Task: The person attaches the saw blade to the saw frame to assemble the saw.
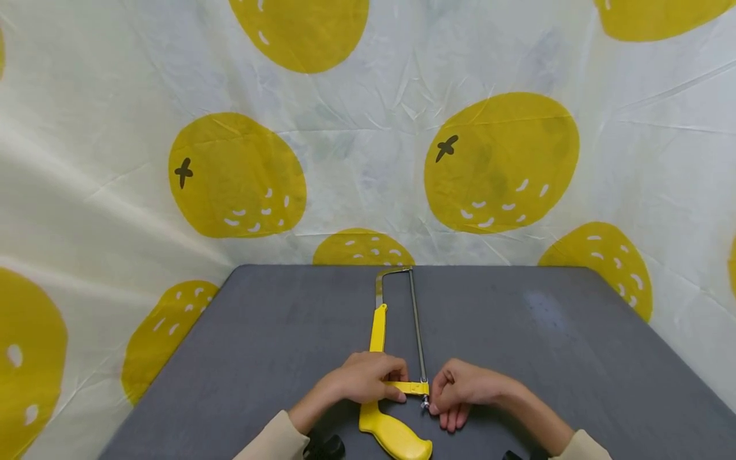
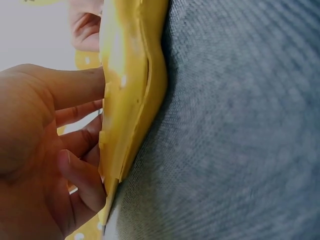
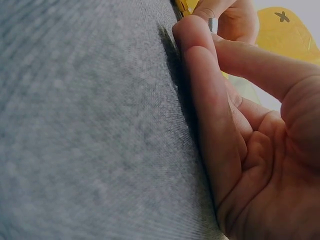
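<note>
A hacksaw (image 1: 377,329) with a yellow handle (image 1: 397,436) lies on the grey table, its metal front end pointing away from me. Its thin blade (image 1: 416,326) runs along the right side to a short yellow arm (image 1: 414,388). My left hand (image 1: 370,377) reaches over the frame and holds that arm between thumb and fingers. At the arm's end sits a small metal wing nut (image 1: 425,402). The right hand (image 1: 466,390) pinches at it with thumb and index finger. In the right wrist view, the right fingers (image 3: 210,95) cover the nut.
The grey cloth-covered table (image 1: 517,332) extends to both sides and behind the saw. A pale curtain (image 1: 368,160) with yellow fruit prints hangs along its back edge. A dark object (image 1: 328,448) shows below the left wrist.
</note>
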`<action>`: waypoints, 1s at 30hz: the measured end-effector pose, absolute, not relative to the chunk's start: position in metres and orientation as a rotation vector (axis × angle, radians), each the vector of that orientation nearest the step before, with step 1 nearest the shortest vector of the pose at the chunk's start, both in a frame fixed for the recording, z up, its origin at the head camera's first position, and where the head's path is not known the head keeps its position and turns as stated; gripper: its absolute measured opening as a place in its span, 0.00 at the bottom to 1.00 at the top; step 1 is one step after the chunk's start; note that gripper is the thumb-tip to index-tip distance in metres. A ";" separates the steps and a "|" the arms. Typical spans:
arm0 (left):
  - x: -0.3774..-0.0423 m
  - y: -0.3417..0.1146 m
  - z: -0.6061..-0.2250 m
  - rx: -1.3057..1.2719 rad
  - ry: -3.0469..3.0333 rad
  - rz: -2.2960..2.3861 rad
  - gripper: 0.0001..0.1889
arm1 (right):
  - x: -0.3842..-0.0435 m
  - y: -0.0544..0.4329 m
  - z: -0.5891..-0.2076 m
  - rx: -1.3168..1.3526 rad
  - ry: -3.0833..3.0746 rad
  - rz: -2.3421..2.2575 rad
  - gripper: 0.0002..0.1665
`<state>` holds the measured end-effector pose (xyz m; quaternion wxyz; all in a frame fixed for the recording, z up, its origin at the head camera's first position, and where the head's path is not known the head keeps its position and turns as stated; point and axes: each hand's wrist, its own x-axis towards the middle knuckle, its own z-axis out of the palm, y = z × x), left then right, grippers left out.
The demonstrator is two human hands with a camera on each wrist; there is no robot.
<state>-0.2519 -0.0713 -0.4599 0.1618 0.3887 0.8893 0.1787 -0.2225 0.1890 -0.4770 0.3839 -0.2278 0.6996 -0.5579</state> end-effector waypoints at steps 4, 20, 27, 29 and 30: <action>-0.251 -0.072 -0.460 1.099 2.554 0.508 0.07 | -0.223 0.188 -0.477 -0.592 1.794 -1.419 0.16; -0.250 -0.073 -0.463 1.111 2.565 0.509 0.07 | -0.218 0.184 -0.474 -0.514 1.863 -1.393 0.23; -0.251 -0.074 -0.464 1.121 2.545 0.521 0.06 | -0.213 0.179 -0.472 -0.485 1.961 -1.381 0.22; -0.251 -0.074 -0.464 1.127 2.544 0.519 0.06 | -0.213 0.179 -0.473 -0.482 1.957 -1.379 0.22; -0.251 -0.074 -0.464 1.130 2.544 0.519 0.06 | -0.214 0.180 -0.473 -0.483 1.952 -1.380 0.22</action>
